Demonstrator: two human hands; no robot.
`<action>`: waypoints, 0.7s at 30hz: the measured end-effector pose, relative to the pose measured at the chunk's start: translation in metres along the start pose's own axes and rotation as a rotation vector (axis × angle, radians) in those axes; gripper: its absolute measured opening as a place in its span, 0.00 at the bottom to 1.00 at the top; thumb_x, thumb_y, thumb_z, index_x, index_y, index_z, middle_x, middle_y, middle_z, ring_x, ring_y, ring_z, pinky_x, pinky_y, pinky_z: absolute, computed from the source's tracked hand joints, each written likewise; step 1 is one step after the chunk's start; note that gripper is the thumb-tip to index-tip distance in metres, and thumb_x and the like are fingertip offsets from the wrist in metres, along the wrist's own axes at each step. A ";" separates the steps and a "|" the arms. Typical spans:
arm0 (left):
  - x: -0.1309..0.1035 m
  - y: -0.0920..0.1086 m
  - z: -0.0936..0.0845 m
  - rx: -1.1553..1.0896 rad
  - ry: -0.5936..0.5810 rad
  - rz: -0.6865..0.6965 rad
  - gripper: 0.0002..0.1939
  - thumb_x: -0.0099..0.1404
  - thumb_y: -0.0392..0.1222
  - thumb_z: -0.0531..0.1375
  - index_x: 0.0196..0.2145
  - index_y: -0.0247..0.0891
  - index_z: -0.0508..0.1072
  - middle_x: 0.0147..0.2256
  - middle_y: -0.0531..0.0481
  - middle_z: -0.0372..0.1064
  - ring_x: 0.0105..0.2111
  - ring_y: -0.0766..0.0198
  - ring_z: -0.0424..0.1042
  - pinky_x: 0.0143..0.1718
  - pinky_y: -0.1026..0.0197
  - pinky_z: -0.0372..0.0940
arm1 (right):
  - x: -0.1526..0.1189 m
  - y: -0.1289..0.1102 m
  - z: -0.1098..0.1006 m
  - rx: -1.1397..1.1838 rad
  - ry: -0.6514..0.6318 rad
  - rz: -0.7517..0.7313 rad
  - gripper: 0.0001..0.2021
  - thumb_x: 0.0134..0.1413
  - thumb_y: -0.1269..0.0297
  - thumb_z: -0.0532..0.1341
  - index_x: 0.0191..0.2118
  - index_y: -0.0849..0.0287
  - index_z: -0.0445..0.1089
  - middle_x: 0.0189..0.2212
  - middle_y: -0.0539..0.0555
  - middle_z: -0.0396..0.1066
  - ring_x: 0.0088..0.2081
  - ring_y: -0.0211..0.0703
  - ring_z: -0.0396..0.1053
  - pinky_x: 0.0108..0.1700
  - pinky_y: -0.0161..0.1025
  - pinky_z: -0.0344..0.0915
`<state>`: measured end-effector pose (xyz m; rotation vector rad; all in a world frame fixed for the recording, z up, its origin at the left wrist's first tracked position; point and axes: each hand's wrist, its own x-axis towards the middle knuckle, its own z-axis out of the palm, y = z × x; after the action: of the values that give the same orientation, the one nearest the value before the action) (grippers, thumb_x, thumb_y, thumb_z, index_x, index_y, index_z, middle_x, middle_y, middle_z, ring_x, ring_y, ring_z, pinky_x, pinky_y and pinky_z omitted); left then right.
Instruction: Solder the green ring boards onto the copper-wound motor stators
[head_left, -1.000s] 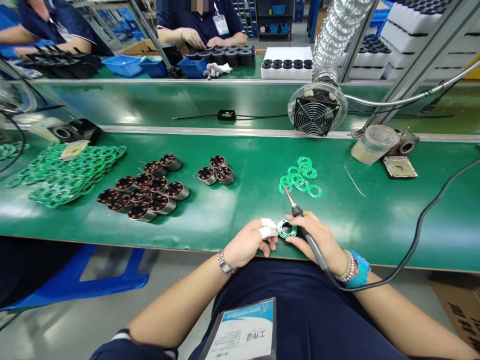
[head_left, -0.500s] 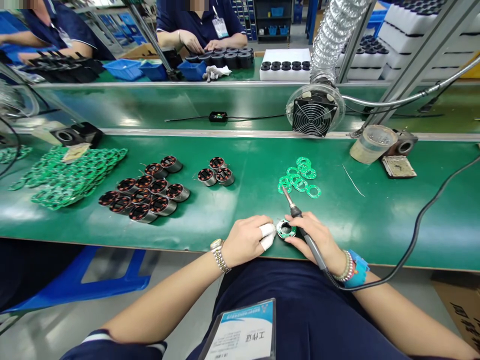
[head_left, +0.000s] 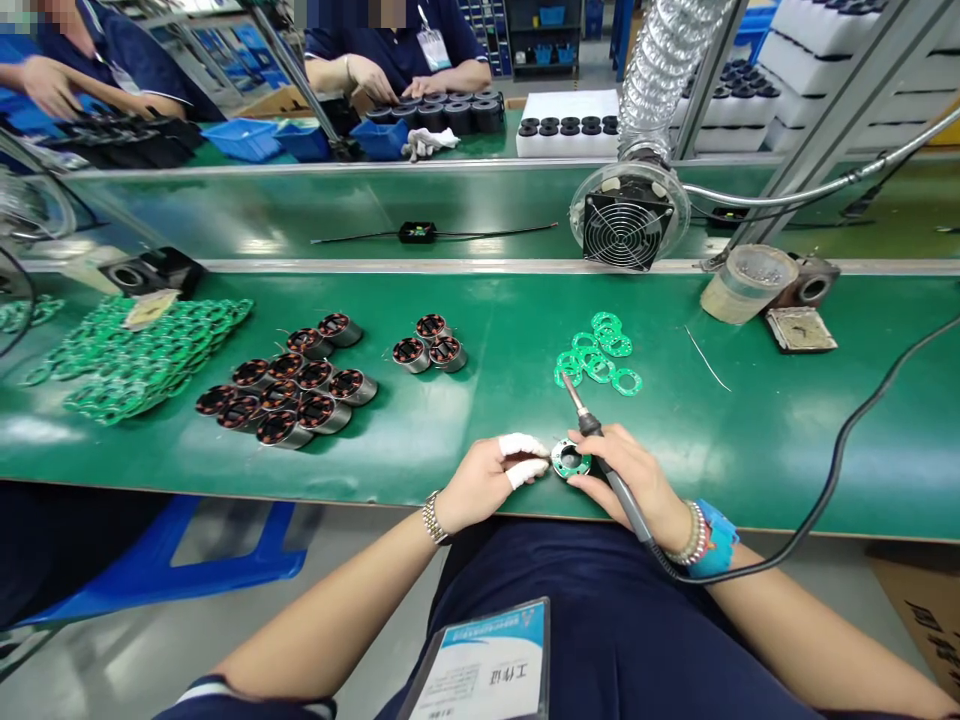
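In front of me on the bench edge is a motor stator point(head_left: 557, 466) with a green ring-shaped circuit board point(head_left: 576, 469) on top. My right hand point(head_left: 637, 475) is closed round a soldering iron point(head_left: 622, 497), while its thumb and a finger also touch the ring's right side. The iron points away from me, its tip over loose green ring boards point(head_left: 600, 368) in this view. My left hand point(head_left: 499, 478), with white finger covers, is at the stator's left edge. Its thumb and forefinger nearly meet there; anything pinched between them is too small to make out.
Several copper-wound stators point(head_left: 281, 395) stand left, beside three more point(head_left: 431, 345) and a pile of green boards point(head_left: 157, 345). A fan point(head_left: 622, 230) hangs ahead. At right are a tub point(head_left: 748, 285), a sponge holder point(head_left: 801, 328), solder wire point(head_left: 705, 357) and the iron's cable point(head_left: 840, 440).
My left thumb and forefinger have straightened, with a gap showing behind their tips. My right hand stays put. A small black box beyond the bench has shifted left, and a co-worker's hand has risen.
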<state>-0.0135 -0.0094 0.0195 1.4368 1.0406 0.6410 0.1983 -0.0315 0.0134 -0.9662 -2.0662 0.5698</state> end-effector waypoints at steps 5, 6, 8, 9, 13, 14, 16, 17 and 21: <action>0.010 0.002 0.002 -0.045 -0.046 0.012 0.07 0.55 0.41 0.61 0.28 0.34 0.70 0.26 0.51 0.68 0.24 0.69 0.67 0.29 0.65 0.65 | -0.001 0.000 0.000 0.002 -0.002 0.009 0.12 0.55 0.66 0.59 0.45 0.57 0.62 0.44 0.58 0.70 0.40 0.45 0.66 0.42 0.45 0.66; 0.011 0.003 0.004 -0.098 -0.054 -0.030 0.08 0.55 0.41 0.61 0.27 0.34 0.69 0.25 0.52 0.68 0.23 0.70 0.67 0.29 0.65 0.65 | -0.001 0.000 0.000 0.002 -0.003 0.011 0.12 0.55 0.67 0.59 0.45 0.57 0.62 0.44 0.58 0.70 0.40 0.45 0.65 0.42 0.45 0.66; 0.012 0.006 0.010 -0.194 -0.048 -0.113 0.09 0.54 0.41 0.62 0.27 0.33 0.67 0.23 0.54 0.66 0.21 0.71 0.66 0.26 0.66 0.64 | -0.002 0.000 0.000 0.000 -0.008 0.016 0.12 0.55 0.67 0.59 0.45 0.57 0.62 0.44 0.58 0.70 0.40 0.45 0.65 0.42 0.45 0.66; 0.012 0.006 0.014 -0.235 -0.027 -0.141 0.09 0.53 0.41 0.62 0.26 0.33 0.66 0.22 0.55 0.65 0.20 0.72 0.65 0.25 0.67 0.64 | -0.002 0.001 0.000 -0.002 -0.010 0.018 0.12 0.55 0.67 0.59 0.45 0.57 0.62 0.44 0.58 0.70 0.40 0.45 0.65 0.42 0.45 0.66; 0.008 0.009 0.031 -0.412 0.123 -0.182 0.11 0.54 0.40 0.62 0.29 0.36 0.61 0.20 0.59 0.62 0.17 0.73 0.64 0.21 0.68 0.63 | -0.003 0.001 0.002 -0.015 -0.019 0.022 0.12 0.54 0.67 0.60 0.45 0.57 0.62 0.43 0.58 0.69 0.39 0.44 0.65 0.42 0.44 0.66; 0.007 0.009 0.034 -0.461 0.162 -0.180 0.12 0.54 0.40 0.61 0.31 0.37 0.60 0.21 0.60 0.61 0.17 0.72 0.64 0.20 0.68 0.63 | -0.003 0.001 0.002 -0.018 -0.020 0.023 0.12 0.55 0.67 0.60 0.45 0.57 0.62 0.42 0.58 0.69 0.39 0.44 0.65 0.42 0.44 0.66; 0.006 0.010 0.035 -0.536 0.194 -0.182 0.14 0.54 0.39 0.61 0.35 0.39 0.59 0.23 0.60 0.62 0.17 0.71 0.66 0.21 0.66 0.65 | -0.003 0.001 0.003 -0.019 -0.016 0.023 0.12 0.55 0.67 0.59 0.45 0.57 0.62 0.42 0.58 0.69 0.39 0.44 0.66 0.42 0.44 0.66; 0.005 0.011 0.034 -0.561 0.171 -0.196 0.15 0.54 0.39 0.61 0.37 0.39 0.59 0.24 0.60 0.63 0.18 0.71 0.67 0.22 0.65 0.66 | -0.002 0.001 0.002 -0.016 -0.012 0.024 0.11 0.55 0.67 0.59 0.45 0.57 0.62 0.42 0.58 0.69 0.39 0.44 0.66 0.42 0.44 0.66; 0.005 0.009 0.024 -0.415 0.043 -0.223 0.13 0.58 0.44 0.58 0.40 0.36 0.64 0.27 0.53 0.67 0.26 0.67 0.71 0.31 0.61 0.69 | 0.001 0.003 -0.006 0.063 -0.038 0.063 0.13 0.54 0.67 0.60 0.46 0.56 0.62 0.44 0.57 0.69 0.43 0.44 0.67 0.46 0.43 0.66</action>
<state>0.0114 -0.0151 0.0238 0.9367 1.0128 0.6802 0.2035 -0.0286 0.0156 -0.9930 -2.0450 0.6873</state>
